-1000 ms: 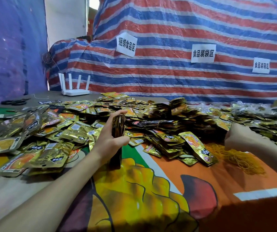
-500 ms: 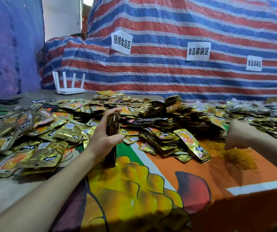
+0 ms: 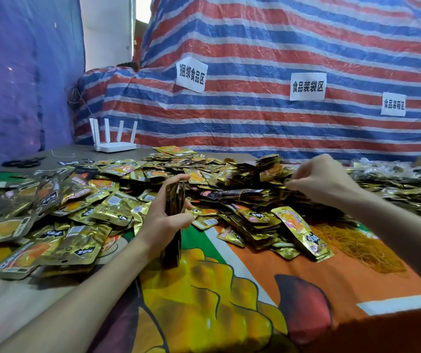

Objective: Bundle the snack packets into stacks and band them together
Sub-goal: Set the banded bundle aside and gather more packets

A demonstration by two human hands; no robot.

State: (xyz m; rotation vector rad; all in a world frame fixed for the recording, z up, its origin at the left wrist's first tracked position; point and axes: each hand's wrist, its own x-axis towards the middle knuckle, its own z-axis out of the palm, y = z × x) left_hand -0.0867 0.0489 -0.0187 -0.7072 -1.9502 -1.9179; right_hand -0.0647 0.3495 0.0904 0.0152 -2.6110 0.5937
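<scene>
The right hand (image 3: 324,182) has been lifted off the rubber bands (image 3: 357,245), fingers curled (whether one is pinched cannot be told). The stack (image 3: 175,200) is gripped upright on the table (image 3: 20,309) by the left hand (image 3: 163,222), awaiting banding.

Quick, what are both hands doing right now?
Left hand: holding a stack of packets upright.
Right hand: fingers curled; whether they pinch anything cannot be told.

Only one camera is here, worn on the person's head. It looks forward and down, close over the table (image 3: 13,304), facing the striped tarp (image 3: 255,59).
</scene>
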